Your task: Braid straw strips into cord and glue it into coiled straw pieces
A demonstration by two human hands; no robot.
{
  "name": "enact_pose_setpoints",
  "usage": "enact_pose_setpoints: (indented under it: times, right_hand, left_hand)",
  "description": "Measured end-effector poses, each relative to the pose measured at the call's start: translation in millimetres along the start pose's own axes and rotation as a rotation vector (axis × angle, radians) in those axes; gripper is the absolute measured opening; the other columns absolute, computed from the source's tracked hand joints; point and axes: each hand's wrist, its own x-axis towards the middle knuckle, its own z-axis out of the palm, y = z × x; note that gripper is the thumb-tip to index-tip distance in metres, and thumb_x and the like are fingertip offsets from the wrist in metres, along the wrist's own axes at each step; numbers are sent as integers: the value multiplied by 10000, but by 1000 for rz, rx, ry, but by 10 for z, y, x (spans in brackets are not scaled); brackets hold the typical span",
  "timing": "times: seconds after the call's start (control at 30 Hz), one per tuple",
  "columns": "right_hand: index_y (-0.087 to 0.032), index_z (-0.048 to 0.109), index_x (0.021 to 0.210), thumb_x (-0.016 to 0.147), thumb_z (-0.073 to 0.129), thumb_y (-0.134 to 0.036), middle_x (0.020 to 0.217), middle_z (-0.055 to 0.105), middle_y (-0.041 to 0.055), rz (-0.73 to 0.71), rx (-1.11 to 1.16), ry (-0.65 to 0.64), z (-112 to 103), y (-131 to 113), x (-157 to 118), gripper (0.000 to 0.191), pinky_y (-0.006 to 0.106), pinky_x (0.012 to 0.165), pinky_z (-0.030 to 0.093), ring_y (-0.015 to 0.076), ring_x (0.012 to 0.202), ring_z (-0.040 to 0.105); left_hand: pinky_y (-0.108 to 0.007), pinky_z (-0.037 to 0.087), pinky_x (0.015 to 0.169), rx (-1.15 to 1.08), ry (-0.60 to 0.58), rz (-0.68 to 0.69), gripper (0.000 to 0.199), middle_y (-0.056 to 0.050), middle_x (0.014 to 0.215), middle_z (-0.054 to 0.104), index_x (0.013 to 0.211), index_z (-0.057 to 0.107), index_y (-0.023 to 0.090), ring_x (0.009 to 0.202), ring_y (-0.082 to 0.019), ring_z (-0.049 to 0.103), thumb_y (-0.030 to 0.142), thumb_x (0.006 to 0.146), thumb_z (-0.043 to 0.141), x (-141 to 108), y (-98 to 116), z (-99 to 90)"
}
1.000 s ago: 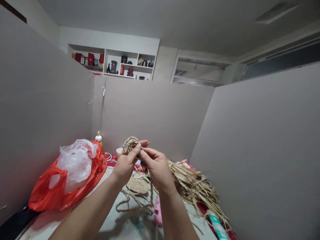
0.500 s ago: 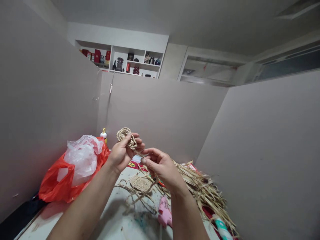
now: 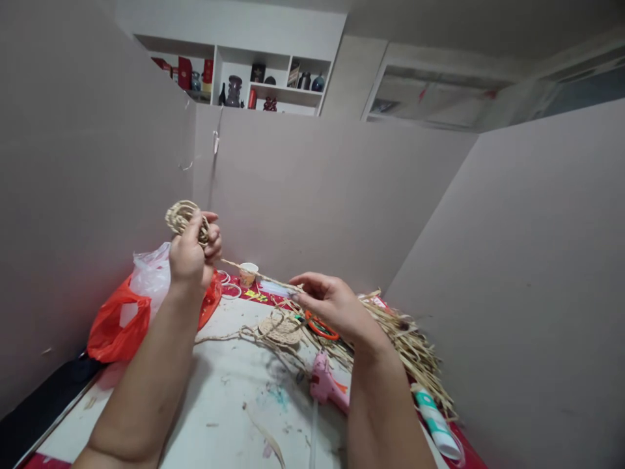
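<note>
My left hand (image 3: pixel 198 241) is closed round a coiled bundle of straw rope (image 3: pixel 180 216), raised at the left above the table. From it a taut length of the rope runs down to the right. My right hand (image 3: pixel 329 303) pinches this length between thumb and fingers. Below lies a flat, round woven straw piece (image 3: pixel 279 329) with loose rope strands around it. A pink glue gun (image 3: pixel 323 381) rests on the table close to my right forearm.
A heap of dry straw (image 3: pixel 415 345) lies along the right, with a green-and-white tube (image 3: pixel 437 420) in front. Orange-handled scissors (image 3: pixel 322 326) are near my right hand. A paper cup (image 3: pixel 249 275) stands at the back. A red plastic bag (image 3: pixel 120 326) sits left; grey partitions (image 3: pixel 312 195) enclose the table.
My left hand has moved left and up with the coil, and its fingers have closed more. The rope between my hands has become longer and taut. The view has tilted down.
</note>
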Motion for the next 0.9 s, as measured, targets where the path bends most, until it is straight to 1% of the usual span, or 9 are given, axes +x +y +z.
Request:
enact_pose_setpoints:
  times: [0.2,0.33,0.43,0.53,0.63,0.7,0.77,0.83,0.9]
  right_hand:
    - [-174,683,749,725,579,-305,622,603,-11,18,-106,157,46,326,188,169,252,574,372,134,587,507]
    - [-166,619,558,679,617,-359,451,505,-31,75,-114,224,28,435,462,228,248,481,323,116,453,448]
    - [-172,626,654,731,551,-441,516,568,-5,61,-68,345,-120,275,715,289,257,466,375,126,439,495]
    - [-240,612,914,822,435,-504,815,685,27,-44,-29,515,-295,-64,933,331,288,611,484,185,766,665]
    - [-387,522,1122,864,386,-557,1070,686,-39,-152,-37,583,-372,-357,1066,338,317,774,516,189,1143,579]
    - [-426,519,1144,866,431,-548,1139,670,-70,-162,-67,517,-353,-399,1095,316,320,861,502,175,1228,517]
    - [-380,607,1063,842,544,-489,1085,697,-38,-105,-113,363,-291,-283,1063,254,324,893,492,194,1161,565]
    - [-277,690,896,793,663,-410,878,728,13,6,-161,165,-200,-50,961,171,335,827,515,209,924,660]
    - [-170,699,864,821,660,-385,768,708,18,118,-182,4,-93,214,801,222,330,701,537,169,689,669]
  left_hand:
    - [-186,193,354,121,74,433,250,31,505,466,703,636,166,378,-49,348,370,844,601,-136,131,74]
    - [-193,198,359,147,58,470,243,27,518,482,723,661,182,390,-50,349,347,873,565,-149,188,54]
    - [-199,180,345,146,61,436,245,25,519,498,719,661,175,368,-44,336,342,870,565,-96,199,-3]
    - [-198,202,334,153,65,360,247,24,521,513,718,651,174,363,-43,348,375,848,590,-67,181,-30]
    - [-190,231,339,161,86,354,242,26,529,521,733,653,177,377,-42,375,397,826,618,-86,171,-23]
    - [-184,239,347,160,106,378,234,26,537,522,734,661,174,395,-42,403,393,813,634,-102,183,-22]
    - [-183,240,353,164,96,373,227,26,539,524,733,668,173,401,-43,410,388,803,645,-98,196,-34]
    - [-184,238,357,187,62,332,232,27,536,528,729,667,171,400,-44,405,392,795,648,-70,182,-58]
    - [-185,239,367,236,27,258,233,27,534,532,729,664,163,400,-46,398,388,788,649,-30,112,-83]
